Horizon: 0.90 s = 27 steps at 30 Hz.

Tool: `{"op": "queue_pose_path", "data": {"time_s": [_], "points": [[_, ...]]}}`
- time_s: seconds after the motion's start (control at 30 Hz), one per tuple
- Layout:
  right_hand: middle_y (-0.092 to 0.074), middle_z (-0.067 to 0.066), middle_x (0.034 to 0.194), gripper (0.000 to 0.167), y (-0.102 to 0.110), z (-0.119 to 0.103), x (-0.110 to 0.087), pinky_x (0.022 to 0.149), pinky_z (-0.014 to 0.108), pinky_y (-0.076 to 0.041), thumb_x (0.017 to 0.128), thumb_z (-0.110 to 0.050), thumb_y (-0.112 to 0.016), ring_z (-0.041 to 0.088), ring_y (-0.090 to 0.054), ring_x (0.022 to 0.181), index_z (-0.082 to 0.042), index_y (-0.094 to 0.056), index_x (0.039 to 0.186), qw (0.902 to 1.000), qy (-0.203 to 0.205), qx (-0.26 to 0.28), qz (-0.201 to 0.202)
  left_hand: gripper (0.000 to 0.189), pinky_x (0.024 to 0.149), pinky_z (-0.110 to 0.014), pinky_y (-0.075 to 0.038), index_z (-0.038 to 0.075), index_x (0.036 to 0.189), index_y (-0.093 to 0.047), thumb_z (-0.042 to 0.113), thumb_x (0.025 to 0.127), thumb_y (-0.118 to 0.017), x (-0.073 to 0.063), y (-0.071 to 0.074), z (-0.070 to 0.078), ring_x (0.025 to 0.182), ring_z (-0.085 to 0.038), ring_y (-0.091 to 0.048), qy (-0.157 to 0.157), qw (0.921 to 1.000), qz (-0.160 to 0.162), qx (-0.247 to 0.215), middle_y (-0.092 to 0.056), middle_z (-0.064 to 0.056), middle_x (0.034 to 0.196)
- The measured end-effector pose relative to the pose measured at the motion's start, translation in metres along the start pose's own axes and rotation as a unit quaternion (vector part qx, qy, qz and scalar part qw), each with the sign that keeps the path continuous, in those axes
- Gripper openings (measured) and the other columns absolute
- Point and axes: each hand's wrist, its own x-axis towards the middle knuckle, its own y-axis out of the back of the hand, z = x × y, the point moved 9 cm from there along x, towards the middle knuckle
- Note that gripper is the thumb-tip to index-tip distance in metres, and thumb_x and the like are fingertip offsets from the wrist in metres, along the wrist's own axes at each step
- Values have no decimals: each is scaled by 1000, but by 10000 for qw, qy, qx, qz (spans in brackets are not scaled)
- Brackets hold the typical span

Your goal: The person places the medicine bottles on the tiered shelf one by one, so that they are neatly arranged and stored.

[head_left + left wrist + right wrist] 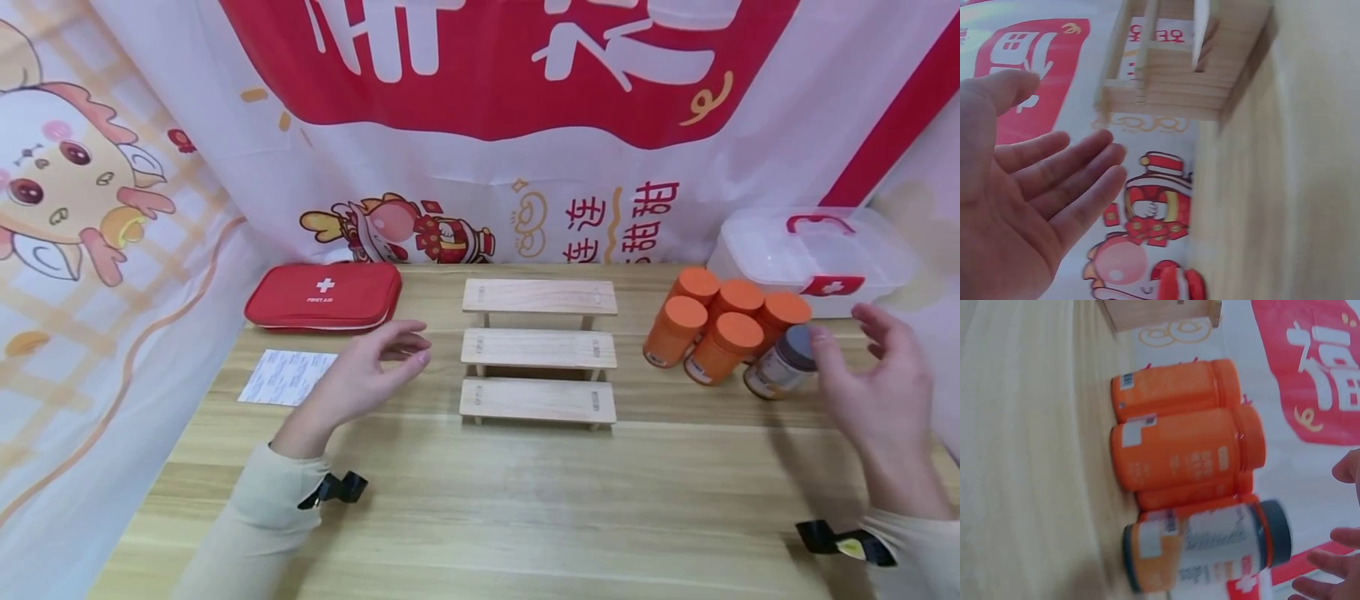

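Note:
My left hand [363,371] hovers over the table with relaxed fingers, holding nothing. It lies between a white printed sheet [277,379] and a wooden three-step rack [538,347]. In the left wrist view that palm [1016,206] is empty and its fingers are spread. My right hand [877,387] is raised just right of a grey-lidded bottle [1216,547], thumb apart from the fingers. The head view cannot show whether the thumb touches the lid; in the right wrist view the fingers stand apart from it. Several orange bottles [716,333] cluster upright to the bottle's left.
A red first aid pouch [326,308] lies at the back left of the wooden table [525,508]. Behind the bottles stands a translucent white box [761,250] with a red handle and latch. Printed cloth [487,158] hangs along the back and sides.

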Motion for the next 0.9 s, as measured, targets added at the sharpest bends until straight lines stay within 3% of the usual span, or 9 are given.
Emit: {"op": "queue_pose_path", "data": {"time_s": [0.13, 0.3, 0.47, 0.7, 0.9], "points": [[-26, 7, 180, 78, -7, 23, 8, 139, 40, -20, 106, -40, -62, 30, -24, 166, -24, -23, 171, 9979, -473, 372, -245, 52, 112, -53, -58, 5, 149, -59, 28, 105, -73, -4, -17, -10, 125, -30, -71, -45, 9982, -505, -310, -72, -14, 139], [-19, 4, 182, 83, -19, 45, 8, 140, 42, -17, 107, -45, -61, 28, -19, 168, -30, -11, 172, 9923, -761, 692, -692, 60, 116, -56, -54, -2, 153, -53, 25, 103, -74, -10, -35, -19, 133, -37, -66, -68, 9934, -953, -637, -66, -22, 146], [-23, 2, 180, 81, -22, 54, 5, 139, 36, -20, 107, -40, -63, 23, -24, 167, -30, -16, 172, 9908, -785, 913, -617, 67, 121, -58, -49, 2, 156, -50, 27, 101, -78, -11, -48, -25, 140, -37, -62, 1, 9903, -1103, -845, -64, -17, 151], [-34, -3, 176, 74, -24, 61, 6, 116, 4, -36, 106, -37, -66, 14, -38, 160, -32, -27, 169, 9900, -840, 1031, -471, 72, 123, -55, -48, 5, 158, -48, 29, 98, -81, -10, -68, -25, 140, -33, -62, 54, 9875, -1257, -952, -62, -11, 153], [-29, 1, 178, 75, -31, 66, 5, 110, 3, -41, 106, -42, -67, 15, -39, 157, -35, -27, 169, 9887, -855, 990, -739, 73, 117, -49, -55, 3, 159, -46, 20, 98, -81, -6, -77, -23, 134, -34, -66, 85, 9813, -1329, -1392, -64, -16, 149]]}}
